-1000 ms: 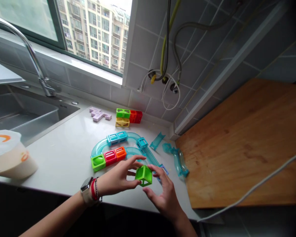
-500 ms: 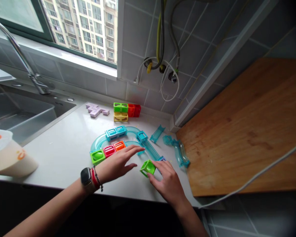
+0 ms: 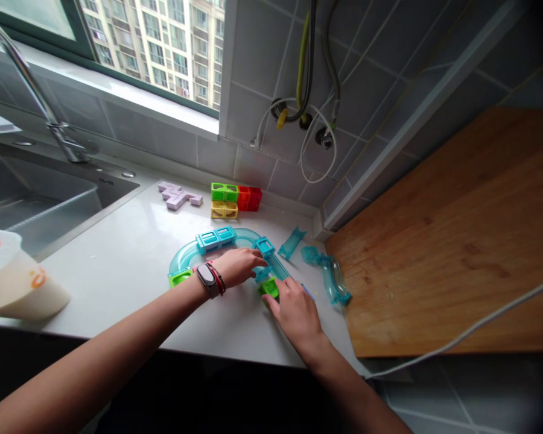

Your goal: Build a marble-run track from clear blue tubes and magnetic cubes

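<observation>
My right hand pinches a green cube block between thumb and fingers. The cube is up against the free end of a clear blue curved track piece. Over that same piece my left hand bends its fingers and grips it; the thumb is mostly hidden. Both belong to a looped toy track with blue blocks, a blue curve and a green block at the left. My left hand and wrist cover most of the red and orange blocks there.
Stacked green, yellow and red blocks stand by the wall, beside lilac zigzag pieces. Loose blue track pieces and tubes lie right, near a wooden board. A paper cup and sink are left.
My right hand has moved the green cube up to the blue curve's end. My left hand has moved forward and right and closed on that curve.
</observation>
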A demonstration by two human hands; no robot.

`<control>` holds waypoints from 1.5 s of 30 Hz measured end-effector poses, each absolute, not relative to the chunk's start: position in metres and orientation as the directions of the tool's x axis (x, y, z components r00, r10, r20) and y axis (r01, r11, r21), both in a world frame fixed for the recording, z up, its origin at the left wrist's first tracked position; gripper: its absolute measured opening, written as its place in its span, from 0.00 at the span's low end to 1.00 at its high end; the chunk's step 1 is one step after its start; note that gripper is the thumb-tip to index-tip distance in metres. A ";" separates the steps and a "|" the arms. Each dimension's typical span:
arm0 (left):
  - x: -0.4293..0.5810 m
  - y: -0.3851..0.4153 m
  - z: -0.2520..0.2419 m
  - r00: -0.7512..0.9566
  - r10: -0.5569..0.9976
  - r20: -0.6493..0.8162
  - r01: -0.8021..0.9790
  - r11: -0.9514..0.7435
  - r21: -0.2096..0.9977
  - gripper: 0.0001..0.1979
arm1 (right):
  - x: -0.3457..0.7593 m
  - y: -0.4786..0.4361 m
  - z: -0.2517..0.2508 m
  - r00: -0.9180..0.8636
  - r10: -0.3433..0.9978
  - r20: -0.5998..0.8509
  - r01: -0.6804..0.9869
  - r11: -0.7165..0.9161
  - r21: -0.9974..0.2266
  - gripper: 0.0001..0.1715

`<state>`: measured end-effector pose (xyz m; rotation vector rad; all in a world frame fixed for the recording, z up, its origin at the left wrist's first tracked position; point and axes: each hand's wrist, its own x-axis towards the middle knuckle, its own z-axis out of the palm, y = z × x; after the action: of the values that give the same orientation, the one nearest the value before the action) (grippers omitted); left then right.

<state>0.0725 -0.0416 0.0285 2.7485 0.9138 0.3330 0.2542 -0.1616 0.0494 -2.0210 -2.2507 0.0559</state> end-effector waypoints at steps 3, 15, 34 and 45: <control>0.072 -0.043 0.027 0.788 0.603 0.123 0.558 -0.784 0.272 0.22 | 0.256 -0.153 0.046 -0.130 0.988 0.087 0.988 0.136 -0.068 0.18; 0.076 -0.033 0.019 0.781 0.606 0.149 0.547 -0.780 0.304 0.19 | 0.263 -0.137 0.045 -0.220 0.967 0.124 0.965 0.235 -0.115 0.19; 0.081 -0.010 0.024 0.795 0.605 0.042 0.555 -0.754 0.352 0.22 | 0.273 -0.132 0.039 -0.243 0.966 0.087 0.888 0.258 -0.381 0.24; 0.077 0.001 0.020 0.818 0.574 0.024 0.519 -0.757 0.396 0.23 | 0.294 -0.096 0.065 -0.449 0.893 0.022 0.890 0.449 -0.077 0.31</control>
<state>0.0766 0.0008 0.0203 2.6275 0.8225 0.2027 0.2943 -0.0963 0.0650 -1.6167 -2.6234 0.0834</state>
